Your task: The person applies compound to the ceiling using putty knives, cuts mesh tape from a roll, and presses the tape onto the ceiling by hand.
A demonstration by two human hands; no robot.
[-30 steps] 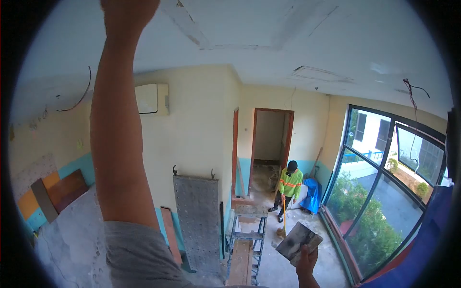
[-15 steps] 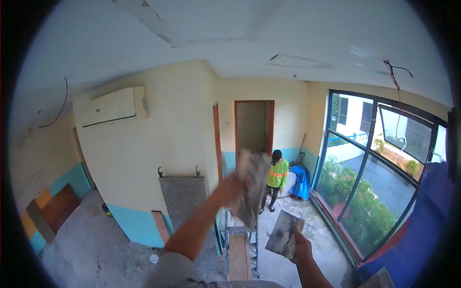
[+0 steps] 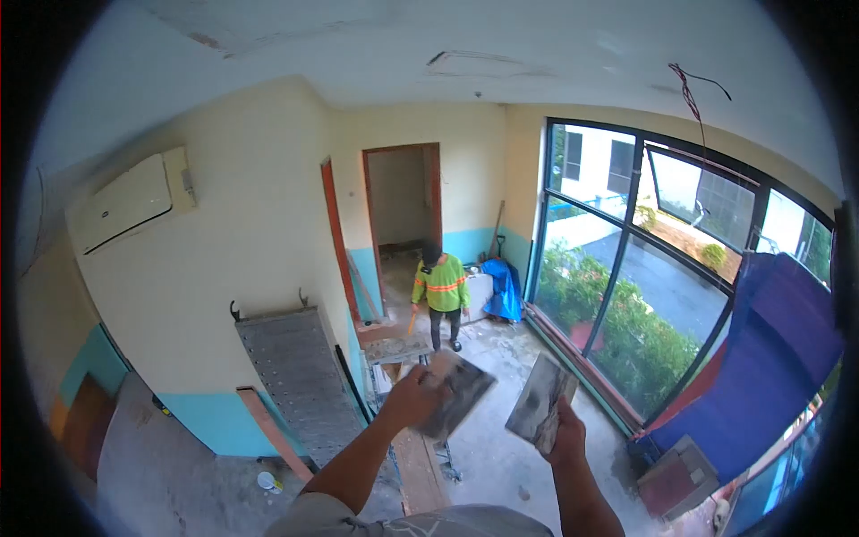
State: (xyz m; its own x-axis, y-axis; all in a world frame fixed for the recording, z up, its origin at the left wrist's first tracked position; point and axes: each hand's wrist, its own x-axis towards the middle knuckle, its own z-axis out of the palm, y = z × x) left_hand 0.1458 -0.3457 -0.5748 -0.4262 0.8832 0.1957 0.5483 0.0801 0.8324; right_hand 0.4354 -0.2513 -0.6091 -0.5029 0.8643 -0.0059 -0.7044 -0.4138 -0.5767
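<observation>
My left hand (image 3: 414, 399) is closed on a flat rectangular plastering blade (image 3: 463, 392) with grey smears across it. Its broad face is tilted, out in front of my body. In my right hand (image 3: 567, 435) is a second rectangular plastering blade (image 3: 540, 403), gripped at its lower right edge and marked with grey and dark streaks. The two blades are close to each other but apart. Any handles are hidden from this angle.
Below me runs a plank (image 3: 420, 474) on a metal frame. A person in a lime-green top (image 3: 441, 285) stands near the doorway (image 3: 403, 201). A perforated metal panel (image 3: 300, 376) leans on the left wall. Windows (image 3: 626, 259), purple sheeting (image 3: 769, 358) and a box (image 3: 677, 479) are at right.
My left hand has come down from the raised position, bringing its blade beside the other one. My view has turned right and downward. The person has turned and shifted.
</observation>
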